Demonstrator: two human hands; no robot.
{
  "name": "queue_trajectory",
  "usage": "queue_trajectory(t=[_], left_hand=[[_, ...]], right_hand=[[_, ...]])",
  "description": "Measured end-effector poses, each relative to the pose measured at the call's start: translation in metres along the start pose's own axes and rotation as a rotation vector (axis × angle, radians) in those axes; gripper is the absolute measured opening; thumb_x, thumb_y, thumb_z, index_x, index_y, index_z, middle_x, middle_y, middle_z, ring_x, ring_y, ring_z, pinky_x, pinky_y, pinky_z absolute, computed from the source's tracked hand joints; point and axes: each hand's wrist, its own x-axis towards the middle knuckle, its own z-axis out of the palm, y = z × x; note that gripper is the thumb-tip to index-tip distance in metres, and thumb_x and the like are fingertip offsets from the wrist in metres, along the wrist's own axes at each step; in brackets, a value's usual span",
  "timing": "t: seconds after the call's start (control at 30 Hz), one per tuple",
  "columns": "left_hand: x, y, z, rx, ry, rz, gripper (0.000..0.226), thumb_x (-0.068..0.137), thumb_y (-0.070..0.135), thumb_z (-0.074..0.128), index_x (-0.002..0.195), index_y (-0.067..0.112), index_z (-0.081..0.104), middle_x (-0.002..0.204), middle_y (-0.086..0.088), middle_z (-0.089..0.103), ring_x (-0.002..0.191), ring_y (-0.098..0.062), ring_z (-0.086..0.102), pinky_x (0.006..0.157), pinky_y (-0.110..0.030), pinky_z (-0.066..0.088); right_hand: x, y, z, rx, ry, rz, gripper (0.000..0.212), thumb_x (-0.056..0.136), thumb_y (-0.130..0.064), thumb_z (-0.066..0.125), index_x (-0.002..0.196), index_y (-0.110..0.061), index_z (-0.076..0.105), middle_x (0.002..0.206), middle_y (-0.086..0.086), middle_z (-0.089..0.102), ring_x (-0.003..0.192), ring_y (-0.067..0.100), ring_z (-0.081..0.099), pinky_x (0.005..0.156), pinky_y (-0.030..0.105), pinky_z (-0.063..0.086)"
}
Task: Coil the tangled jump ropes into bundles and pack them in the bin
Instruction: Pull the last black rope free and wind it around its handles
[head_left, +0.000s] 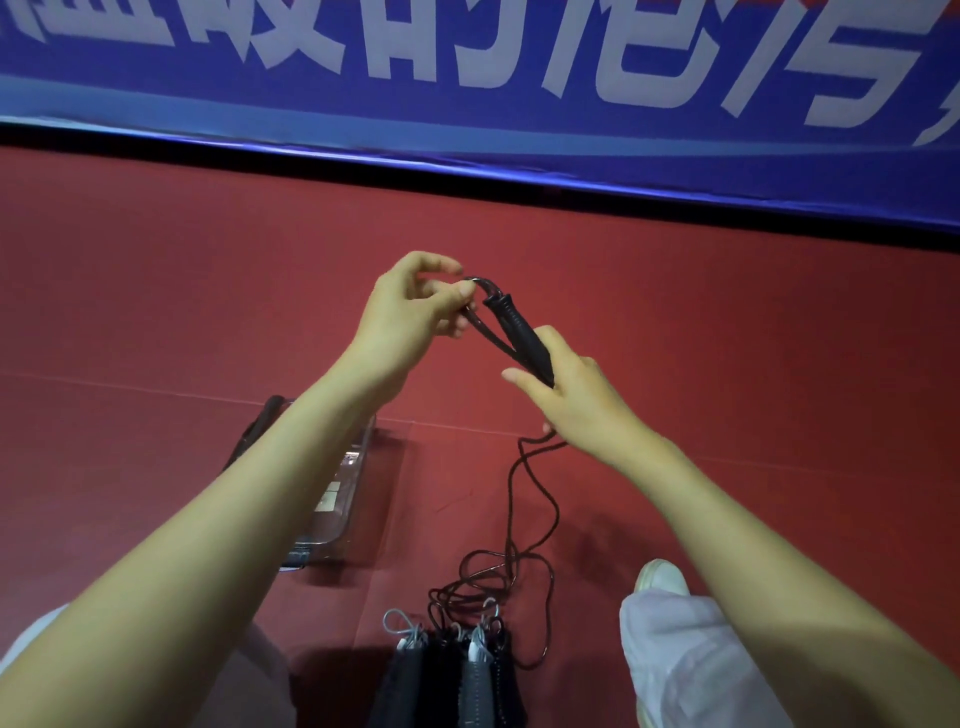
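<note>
Red floor (208, 291) stretches ahead to a blue banner (675, 156) with white lettering. Your left grip (415, 306) pinches a loop of dark rope (511, 499) between thumb and fingertips, just beside the top of a black handle (522, 338). Your right grip (566, 395) is curled round that handle's lower end. Below the right grip the rope hangs to a loose tangle (493, 582) on the floor, beside more handles (457, 675). A clear bin (387, 483) sits beneath your left forearm. You seem to be starting a coil; next, wind the slack into even loops.
</note>
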Motion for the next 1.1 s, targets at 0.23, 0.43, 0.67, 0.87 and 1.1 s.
queue_trajectory(t=[0.23,0.43,0.67,0.87,1.1], left_hand=[[-0.015,-0.012,0.021,-0.441,-0.202,-0.194,0.027,0.074,0.007,0.07,0.099,0.005,0.058,0.079,-0.005,0.067,0.063,-0.009,0.064,0.068,-0.019,0.054],[-0.014,-0.02,0.019,-0.356,-0.282,-0.258,0.009,0.088,0.011,0.062,0.094,0.007,0.068,0.079,-0.002,0.062,0.054,-0.003,0.046,0.057,-0.012,0.046],[-0.017,-0.018,0.017,-0.309,-0.31,-0.244,0.013,0.092,0.013,0.058,0.1,0.007,0.066,0.096,-0.019,0.06,0.046,-0.002,0.045,0.053,-0.014,0.044],[-0.004,-0.007,0.007,-0.272,-0.216,-0.165,0.011,0.092,0.009,0.059,0.101,0.006,0.066,0.093,-0.005,0.072,0.051,-0.005,0.036,0.052,-0.015,0.033],[-0.005,-0.02,0.016,-0.162,-0.179,-0.119,0.014,0.094,0.023,0.059,0.103,0.016,0.067,0.095,-0.001,0.068,0.053,-0.003,0.046,0.059,-0.02,0.036]], right_hand=[[-0.001,-0.01,0.005,0.623,-0.051,0.104,0.013,0.098,-0.018,0.054,0.105,-0.019,0.044,0.067,-0.001,0.04,0.043,0.009,0.034,0.045,0.027,0.038],[-0.004,-0.012,0.006,0.66,-0.222,0.109,0.023,0.098,-0.014,0.053,0.114,-0.009,0.037,0.071,-0.002,0.053,0.043,0.009,0.032,0.046,0.026,0.04],[-0.008,-0.018,0.008,0.725,-0.298,0.079,0.019,0.097,-0.007,0.053,0.114,-0.011,0.044,0.066,-0.018,0.063,0.041,0.007,0.034,0.046,0.024,0.04],[-0.005,-0.014,0.011,0.382,-0.046,0.001,0.002,0.097,-0.02,0.055,0.095,-0.021,0.056,0.075,-0.008,0.062,0.072,0.012,0.06,0.073,0.031,0.048],[-0.004,-0.018,0.022,0.292,-0.032,0.04,0.016,0.102,-0.021,0.043,0.087,-0.017,0.049,0.072,-0.009,0.056,0.067,0.007,0.052,0.069,0.026,0.042]])
